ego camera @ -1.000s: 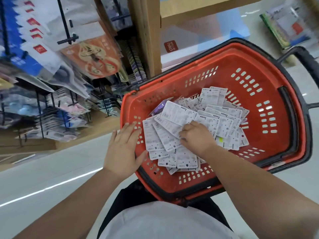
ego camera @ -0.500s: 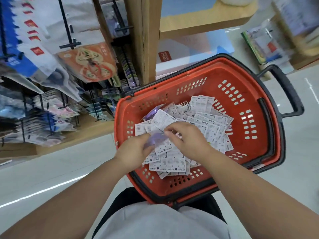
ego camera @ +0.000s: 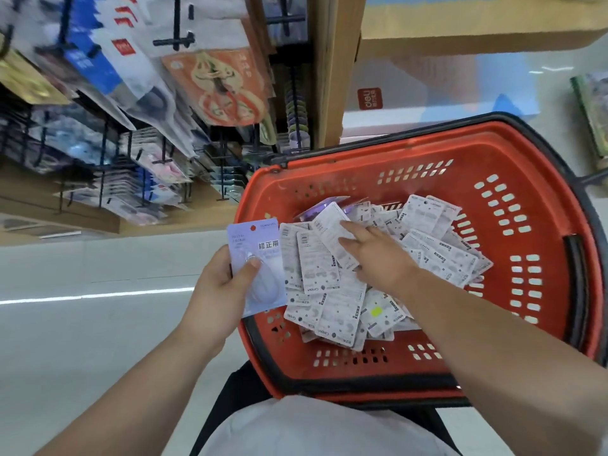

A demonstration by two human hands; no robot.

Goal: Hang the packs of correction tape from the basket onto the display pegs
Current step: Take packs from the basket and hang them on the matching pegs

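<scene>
A red plastic basket (ego camera: 539,179) in front of me holds a heap of correction tape packs (ego camera: 437,255), most lying white back up. My left hand (ego camera: 218,291) grips one pale lilac pack (ego camera: 260,261) face up, just off the basket's left rim, thumb across its blister. My right hand (ego camera: 378,260) reaches into the heap with its forefinger stretched onto a white pack (ego camera: 329,228); the other fingers are curled and partly hidden. Black display pegs (ego camera: 103,166) with hanging goods stand at the upper left.
A wooden upright (ego camera: 332,70) and shelf (ego camera: 477,31) rise behind the basket, with a white and blue box (ego camera: 427,93) under the shelf. The basket's black handle (ego camera: 592,176) sticks out to the right. Pale floor (ego camera: 98,324) lies on the left. Peg goods hang close together.
My left hand left the rim, took a lilac pack from the heap and brought it out to the left. My right hand shifted from the pile's near side toward its far left.
</scene>
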